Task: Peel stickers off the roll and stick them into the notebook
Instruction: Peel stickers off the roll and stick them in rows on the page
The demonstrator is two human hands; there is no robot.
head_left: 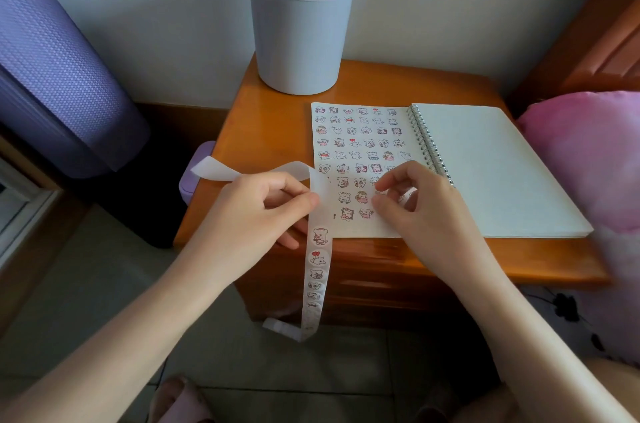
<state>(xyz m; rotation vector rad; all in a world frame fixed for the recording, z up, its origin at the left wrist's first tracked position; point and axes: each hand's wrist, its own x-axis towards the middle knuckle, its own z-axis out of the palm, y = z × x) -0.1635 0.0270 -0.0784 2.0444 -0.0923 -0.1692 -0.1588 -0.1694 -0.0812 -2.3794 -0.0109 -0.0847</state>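
An open spiral notebook (485,173) lies on a wooden bedside table (270,131); its left page carries several rows of small cartoon stickers. My left hand (256,211) pinches a long white sticker strip (317,270), which hangs over the table's front edge toward the floor, its bare backing curling away to the left. My right hand (412,200) hovers over the lower part of the left page, thumb and forefinger pinching a small peeled sticker (380,193) just above the paper.
A grey plastic bin (301,31) stands at the table's back left. A pink pillow (588,159) lies right of the notebook. Left of the table stand a purple fabric roll (52,58) and a small lilac box (194,176). Tiled floor lies below.
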